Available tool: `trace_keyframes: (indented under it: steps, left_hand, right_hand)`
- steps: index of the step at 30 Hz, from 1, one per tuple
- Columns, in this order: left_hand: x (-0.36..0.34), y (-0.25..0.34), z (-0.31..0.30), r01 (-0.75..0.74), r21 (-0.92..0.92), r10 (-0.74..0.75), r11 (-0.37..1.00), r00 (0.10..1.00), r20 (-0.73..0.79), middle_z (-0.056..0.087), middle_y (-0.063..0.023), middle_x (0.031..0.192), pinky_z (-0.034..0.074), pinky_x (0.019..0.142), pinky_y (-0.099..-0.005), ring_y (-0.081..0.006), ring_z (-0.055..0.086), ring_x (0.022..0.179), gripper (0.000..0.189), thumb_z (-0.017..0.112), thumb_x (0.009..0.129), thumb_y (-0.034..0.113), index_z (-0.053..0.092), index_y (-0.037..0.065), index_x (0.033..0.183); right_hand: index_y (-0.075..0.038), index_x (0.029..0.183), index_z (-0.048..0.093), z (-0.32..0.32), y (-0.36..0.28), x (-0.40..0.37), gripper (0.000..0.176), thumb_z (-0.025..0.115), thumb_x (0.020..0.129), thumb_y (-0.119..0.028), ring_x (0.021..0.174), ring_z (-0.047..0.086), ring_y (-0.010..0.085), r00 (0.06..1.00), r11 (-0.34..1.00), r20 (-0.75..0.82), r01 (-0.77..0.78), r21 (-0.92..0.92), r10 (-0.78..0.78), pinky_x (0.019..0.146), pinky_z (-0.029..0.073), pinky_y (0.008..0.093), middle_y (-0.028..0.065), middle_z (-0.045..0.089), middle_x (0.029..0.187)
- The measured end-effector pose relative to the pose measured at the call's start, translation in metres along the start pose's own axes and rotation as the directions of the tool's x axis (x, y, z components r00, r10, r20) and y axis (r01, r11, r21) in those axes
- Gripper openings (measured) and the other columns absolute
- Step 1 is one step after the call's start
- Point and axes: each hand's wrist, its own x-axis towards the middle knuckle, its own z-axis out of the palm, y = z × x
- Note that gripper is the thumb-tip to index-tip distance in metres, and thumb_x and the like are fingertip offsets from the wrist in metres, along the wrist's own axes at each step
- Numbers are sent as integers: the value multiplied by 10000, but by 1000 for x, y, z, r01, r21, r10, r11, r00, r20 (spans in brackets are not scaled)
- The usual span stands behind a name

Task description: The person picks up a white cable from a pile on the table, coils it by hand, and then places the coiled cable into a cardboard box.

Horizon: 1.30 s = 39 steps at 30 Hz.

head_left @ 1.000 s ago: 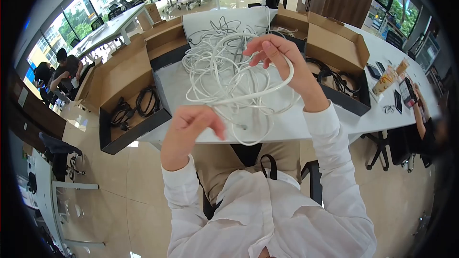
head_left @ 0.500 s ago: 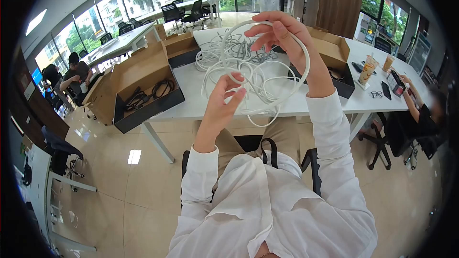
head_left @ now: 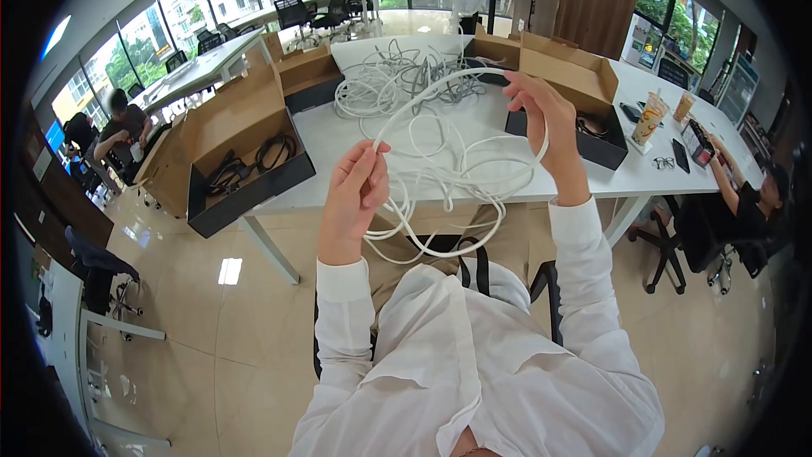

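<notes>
A thick white cable (head_left: 420,98) arcs up between my two hands above the front of the table. My left hand (head_left: 353,190) is closed, pinching the cable between thumb and fingertips. At the other end of the arc, the curled fingers of my right hand (head_left: 548,129) are around the cable, which comes down again past that palm. Loose coils (head_left: 461,178) of the same white cable lie on the table below and hang over its front edge towards my lap. Behind them sits a tangled heap of white and grey cables (head_left: 406,76).
Open cardboard boxes flank the work area: a left one (head_left: 249,178) with black cables and a right one (head_left: 602,148). More boxes stand farther back. At right are a drink cup (head_left: 650,118), glasses (head_left: 664,164), a phone (head_left: 681,155) and a seated person (head_left: 748,203).
My left hand has moved left and taken hold of the cable, its fingers now closed. My right hand has lowered slightly to the right. The loop between them has widened.
</notes>
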Motion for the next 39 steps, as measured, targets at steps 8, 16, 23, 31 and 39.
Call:
trace_keyframes:
  steps: [8, 16, 23, 31, 39]
  left_hand:
    - [-1, -41, -13, 48, -425, -65, 904, 998, -24, 418, 23, 720, 360, 546, -247, -94, 422, 596, 288, 516, 965, 200, 559, 18, 1184]
    - [-19, -33, -1, 166, -149, -194, 975, 961, -197, 632, -92, 943, 496, 804, -296, -190, 622, 863, 319, 422, 994, 231, 547, 8, 1184]
    - [-20, -18, -15, 40, -571, -169, 820, 970, -174, 602, -59, 913, 501, 814, -313, -171, 619, 841, 266, 361, 1028, 193, 500, 24, 1180]
    - [-4, -10, -32, -91, -809, 188, 581, 982, 24, 319, 14, 658, 298, 519, -253, -93, 295, 537, 167, 351, 1045, 191, 444, 58, 1007]
    - [-11, 2, -23, -101, -742, 212, 662, 976, 56, 268, 29, 560, 271, 451, -260, -94, 260, 450, 285, 292, 1059, 270, 401, 122, 842]
  right_hand:
    - [-8, 1059, 625, 69, 7, -28, 228, 431, 952, 47, 633, 532, 140, 940, 983, -294, -140, 123, 171, 593, 461, 255, 85, 580, 793]
    - [-22, 1061, 628, 86, -17, -53, 245, 540, 852, 71, 643, 537, 192, 965, 995, -249, -96, -22, 88, 589, 456, 285, 117, 567, 835]
    - [-32, 1137, 593, 94, -31, -71, 431, 621, 719, 68, 729, 604, 225, 1000, 1000, -4, -14, 7, 14, 610, 472, 323, 136, 600, 933]
    - [-7, 1393, 294, 95, -74, -107, 645, 641, 852, -60, 892, 609, 205, 841, 767, 323, -533, 357, 434, 646, 486, 313, 152, 596, 1102]
    - [-18, 1167, 524, 96, -77, -130, 235, 535, 952, -113, 617, 575, 82, 519, 181, 812, -854, 487, 265, 559, 451, 230, -1, 570, 692]
